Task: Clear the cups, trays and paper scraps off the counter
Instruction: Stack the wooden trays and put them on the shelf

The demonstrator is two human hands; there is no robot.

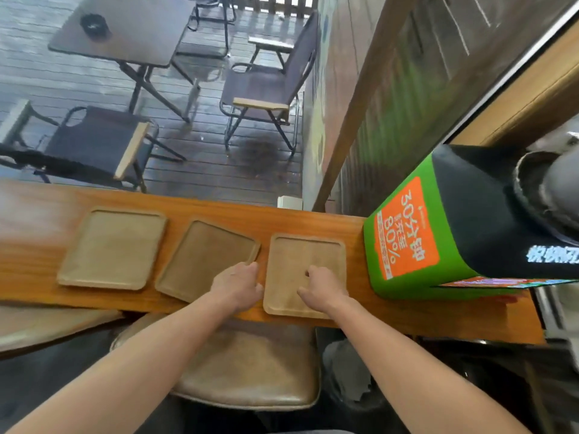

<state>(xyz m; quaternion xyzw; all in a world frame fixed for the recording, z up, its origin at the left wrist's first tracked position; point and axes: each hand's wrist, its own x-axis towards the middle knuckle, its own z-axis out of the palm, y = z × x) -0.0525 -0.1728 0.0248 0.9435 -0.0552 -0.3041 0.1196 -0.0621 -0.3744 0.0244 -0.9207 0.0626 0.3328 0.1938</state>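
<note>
Three flat brown trays lie in a row on the orange wooden counter (37, 245): a left tray (112, 247), a tilted middle tray (200, 255) and a right tray (300, 255). My left hand (238, 285) lies over the near right corner of the middle tray, its fingers bent down at that tray's edge in the gap beside the right tray. Over the right tray's surface, my right hand (321, 289) has its fingers curled under and its thumb pointing left. Whether either hand grips a tray is unclear. No cups or paper scraps show.
A green and black machine (438, 220) with an orange label stands on the counter's right end. A padded brown stool (250, 368) sits just below the counter. Beyond the counter lies a wet deck with a dark table (125, 29) and folding chairs (266, 89).
</note>
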